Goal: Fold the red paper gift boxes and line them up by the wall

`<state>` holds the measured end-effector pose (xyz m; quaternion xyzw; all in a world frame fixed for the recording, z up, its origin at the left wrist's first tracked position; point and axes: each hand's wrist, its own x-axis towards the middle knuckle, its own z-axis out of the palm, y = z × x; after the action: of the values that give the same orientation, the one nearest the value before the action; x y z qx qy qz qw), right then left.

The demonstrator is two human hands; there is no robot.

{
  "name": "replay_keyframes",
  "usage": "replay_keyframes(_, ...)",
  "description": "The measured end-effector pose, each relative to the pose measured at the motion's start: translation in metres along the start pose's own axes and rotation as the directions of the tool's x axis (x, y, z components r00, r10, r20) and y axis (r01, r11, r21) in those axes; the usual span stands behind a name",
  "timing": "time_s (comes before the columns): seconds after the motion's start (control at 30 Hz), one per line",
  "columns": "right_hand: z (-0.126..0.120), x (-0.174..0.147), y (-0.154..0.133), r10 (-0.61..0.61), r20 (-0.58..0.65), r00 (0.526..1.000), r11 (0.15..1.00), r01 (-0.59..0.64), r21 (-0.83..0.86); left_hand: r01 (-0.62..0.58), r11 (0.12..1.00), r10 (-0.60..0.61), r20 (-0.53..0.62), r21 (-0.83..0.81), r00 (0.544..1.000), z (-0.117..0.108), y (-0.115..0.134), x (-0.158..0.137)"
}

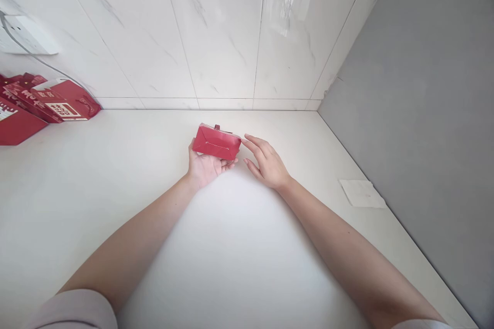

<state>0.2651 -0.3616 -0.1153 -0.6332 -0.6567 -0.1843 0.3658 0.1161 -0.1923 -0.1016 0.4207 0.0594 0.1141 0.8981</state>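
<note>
A small red paper bag [217,144] is held a little above the white counter, in the middle of the view. Its folded bottom, with diagonal creases and a pale seam, faces me, and a small dark red tab pokes up behind its top edge. My left hand [206,168] supports it from below, palm up, with the fingers partly hidden under and behind it. Just to the right, my right hand [267,160] is open with its fingers stretched toward the bag's right end. The fingertips are very close to that corner; whether they touch it I cannot tell.
Several red printed paper bags [64,103] lie at the far left against the tiled wall [219,31]. Above them a grey cable [42,65] runs from a white wall socket [27,35]. A white tissue [362,193] lies on the counter [231,267] beside the grey panel [424,113].
</note>
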Motion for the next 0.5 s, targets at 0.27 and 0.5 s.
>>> replay_keyframes(0.27,0.002,-0.002,-0.001,0.117,-0.006,0.993,0.987,-0.116,0.115,-0.026,0.987,0.031,-0.027,0.160,0.999,0.006,0.000,-0.001)
replay_keyframes(0.5,0.013,-0.010,0.031,0.681,0.095,0.726,0.514,-0.566,0.645,-0.279,0.787,0.328,0.009,0.550,0.945,0.009,-0.024,-0.004)
